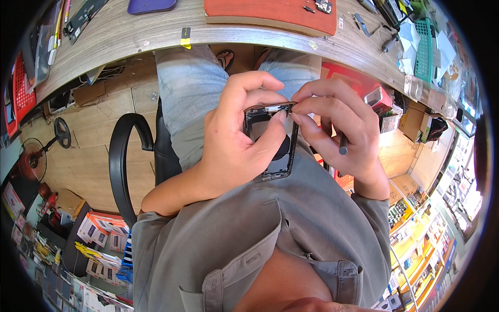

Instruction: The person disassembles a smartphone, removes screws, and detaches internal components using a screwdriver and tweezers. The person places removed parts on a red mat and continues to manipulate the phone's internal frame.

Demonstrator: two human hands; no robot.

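Note:
My left hand (231, 138) is closed round a dark phone frame (285, 170), its thumb lying across the inside near the upper end. Small parts show along the frame's top edge, and the frame is held over my lap, in front of my shirt. At the frame's upper right corner, the thumb and forefinger of my right hand (351, 114) pinch together. Whether a tiny part sits between those fingertips is hidden. A slim dark tool with a round grey end (343, 147) is tucked in the curled fingers of that same hand; its other end is out of sight.
Ahead is the wooden bench (166, 34), with a red slab (260, 13) bearing small parts, a purple tray (150, 5) and a green basket (425, 49). A black chair armrest (118, 161) stands left. Boxed goods fill shelves (426, 244) on the right.

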